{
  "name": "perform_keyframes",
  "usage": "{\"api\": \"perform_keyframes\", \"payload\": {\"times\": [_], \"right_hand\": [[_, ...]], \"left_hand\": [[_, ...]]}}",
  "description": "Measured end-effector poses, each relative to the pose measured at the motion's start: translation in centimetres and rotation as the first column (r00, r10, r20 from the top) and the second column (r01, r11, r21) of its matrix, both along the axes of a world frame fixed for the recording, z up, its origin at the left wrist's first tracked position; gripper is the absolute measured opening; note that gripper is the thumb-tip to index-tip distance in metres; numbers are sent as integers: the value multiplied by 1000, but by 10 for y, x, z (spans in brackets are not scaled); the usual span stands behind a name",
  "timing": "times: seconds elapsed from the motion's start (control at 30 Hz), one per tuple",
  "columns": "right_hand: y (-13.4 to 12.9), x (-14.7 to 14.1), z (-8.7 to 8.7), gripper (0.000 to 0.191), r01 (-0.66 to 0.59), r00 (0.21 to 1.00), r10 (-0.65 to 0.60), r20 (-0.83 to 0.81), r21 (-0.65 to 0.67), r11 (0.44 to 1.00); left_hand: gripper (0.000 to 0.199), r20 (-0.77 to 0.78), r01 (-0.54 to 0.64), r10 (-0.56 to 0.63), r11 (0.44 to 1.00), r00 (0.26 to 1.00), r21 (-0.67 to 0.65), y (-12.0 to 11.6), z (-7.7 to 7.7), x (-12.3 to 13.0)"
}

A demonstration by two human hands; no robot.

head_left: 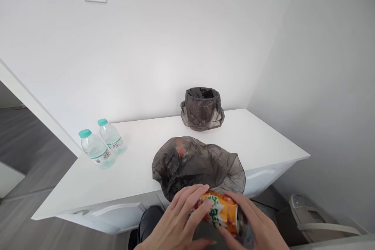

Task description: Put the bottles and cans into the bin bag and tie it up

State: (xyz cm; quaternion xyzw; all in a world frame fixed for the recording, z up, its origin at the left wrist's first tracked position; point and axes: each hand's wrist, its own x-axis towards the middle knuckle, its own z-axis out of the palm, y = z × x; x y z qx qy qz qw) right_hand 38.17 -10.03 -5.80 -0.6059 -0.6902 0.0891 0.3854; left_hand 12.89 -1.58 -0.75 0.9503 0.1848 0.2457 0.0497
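Note:
Close to me, an orange drink can (224,211) with green and white lettering lies on its side between my two hands. From the left, my left hand (181,215) wraps its fingers and thumb round the can. On the other end, my right hand (252,215) is closed on it, fingers over the top and thumb underneath. Something clear and shiny shows by the right palm; I cannot make out what it is. Just beyond my hands, a dark see-through plastic bag (199,160) lies crumpled over the counter's front edge, with something reddish inside.
Against the wall, a bin lined with a dark bag (202,109) stands on the white counter (140,164). Two clear bottles with teal caps, a nearer one (96,149) and a farther one (110,134), stand at the left. A grey appliance (310,218) sits low at the right.

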Motion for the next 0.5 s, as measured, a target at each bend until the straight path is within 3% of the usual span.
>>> {"api": "perform_keyframes", "payload": {"times": [0.13,0.2,0.27,0.33,0.4,0.43,0.5], "right_hand": [[3,-14,19,77,-219,976,220,12,-18,975],[9,-18,24,71,-305,951,301,-72,-52,951],[16,-19,22,53,-309,938,290,-188,-78,948],[23,-16,12,35,-252,942,215,-258,-122,960],[30,-8,-6,28,-201,957,156,-243,-173,964],[35,-3,-16,27,-186,967,146,-210,-185,965],[45,7,-40,26,-154,984,138,-114,-151,976]], "left_hand": [[102,44,-5,16,972,999,-235,-6,-17,4],[94,126,-77,145,898,981,-433,-9,-31,-7],[85,193,-176,347,790,918,-587,-9,-40,-28],[83,220,-291,568,671,793,-682,-4,-41,-57],[82,214,-383,758,526,616,-760,9,-33,-89],[79,189,-407,819,453,542,-793,17,-26,-105],[76,202,-501,910,373,362,-781,35,-11,-134]]}}
